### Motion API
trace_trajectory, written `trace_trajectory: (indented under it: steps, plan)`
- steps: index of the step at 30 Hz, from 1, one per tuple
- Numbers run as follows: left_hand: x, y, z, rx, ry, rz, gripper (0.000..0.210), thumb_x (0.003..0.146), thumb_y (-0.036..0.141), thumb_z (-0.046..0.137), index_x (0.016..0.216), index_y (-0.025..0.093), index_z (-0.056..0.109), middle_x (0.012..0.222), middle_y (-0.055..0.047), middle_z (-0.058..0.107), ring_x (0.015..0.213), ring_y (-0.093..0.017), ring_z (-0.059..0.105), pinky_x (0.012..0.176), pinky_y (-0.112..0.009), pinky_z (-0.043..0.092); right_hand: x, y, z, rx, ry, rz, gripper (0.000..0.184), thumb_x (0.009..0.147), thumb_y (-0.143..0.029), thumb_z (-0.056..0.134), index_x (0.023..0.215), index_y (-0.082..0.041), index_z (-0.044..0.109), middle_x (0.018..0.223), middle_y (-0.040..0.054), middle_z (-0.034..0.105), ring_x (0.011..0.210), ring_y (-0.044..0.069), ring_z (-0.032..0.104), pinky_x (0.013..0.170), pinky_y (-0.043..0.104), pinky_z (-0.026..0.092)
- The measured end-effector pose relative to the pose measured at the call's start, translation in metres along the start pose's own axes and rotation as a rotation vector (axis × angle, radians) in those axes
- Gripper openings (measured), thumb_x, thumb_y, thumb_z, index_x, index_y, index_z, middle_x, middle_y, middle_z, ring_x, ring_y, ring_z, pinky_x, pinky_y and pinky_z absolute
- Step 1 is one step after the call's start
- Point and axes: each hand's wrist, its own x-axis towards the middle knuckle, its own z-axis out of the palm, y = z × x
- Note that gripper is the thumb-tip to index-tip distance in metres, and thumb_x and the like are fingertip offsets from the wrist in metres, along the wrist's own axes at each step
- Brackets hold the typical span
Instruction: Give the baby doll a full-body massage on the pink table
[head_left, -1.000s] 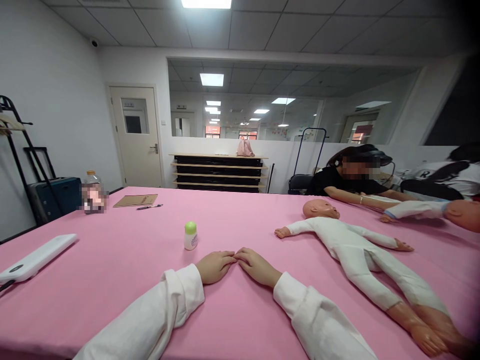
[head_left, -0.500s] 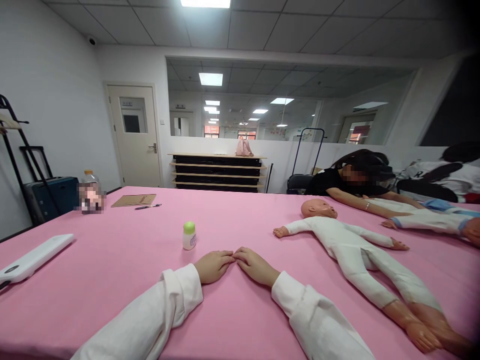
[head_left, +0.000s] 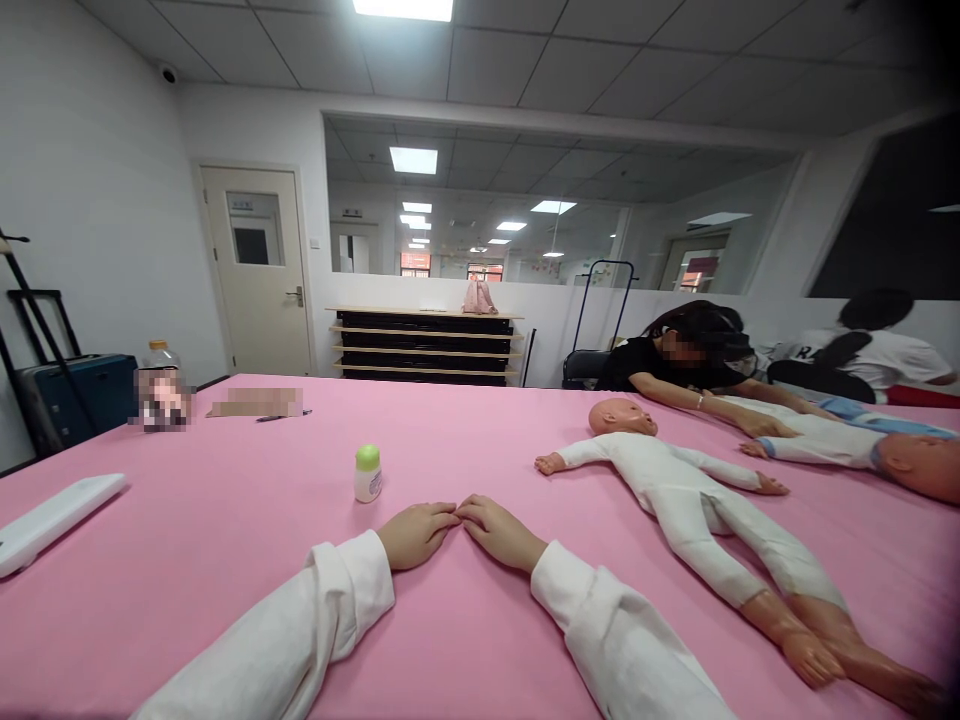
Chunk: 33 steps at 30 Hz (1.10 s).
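Observation:
My left hand [head_left: 417,533] and my right hand [head_left: 501,533] rest palm down on the pink tablecloth [head_left: 457,640], their fingertips touching. The fingers of both lie stretched out, and I see nothing held. Just beyond my left hand stands a small white bottle [head_left: 368,476] with a green cap, apart from the fingers. To the right of my right hand a baby doll [head_left: 667,480] in a white suit lies on its back, head toward the far side and bare feet toward me.
A second doll [head_left: 832,440] lies at the right, with a person in black [head_left: 660,365] reaching over it. A white elongated device [head_left: 60,520] is at the left edge. Farther back are a pen [head_left: 283,416], a blurred flat item [head_left: 255,402] and a bottle with an orange cap [head_left: 161,385].
My view has turned slightly to the right, shifting everything leftward. Both hands keep their place and touch as before. The person in black has shifted an arm over the second doll.

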Motion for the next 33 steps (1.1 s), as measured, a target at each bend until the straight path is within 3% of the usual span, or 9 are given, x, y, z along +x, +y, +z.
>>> trace_trajectory:
  steps: [33]
  plan:
    - [0.0001,-0.0002,0.0003,0.002,0.015,0.005,0.037,0.089,0.021,0.032,0.121,0.025,0.050,0.130,-0.001,0.048,0.117,-0.015,0.046,0.101,-0.031,0.036,-0.0005,0.0021,0.0007,-0.013,0.001,-0.027,0.025,0.085,-0.016,0.041,0.097,-0.018,0.062,0.098,0.0067,0.058,0.094,0.016,0.052,0.088,0.031,0.041]
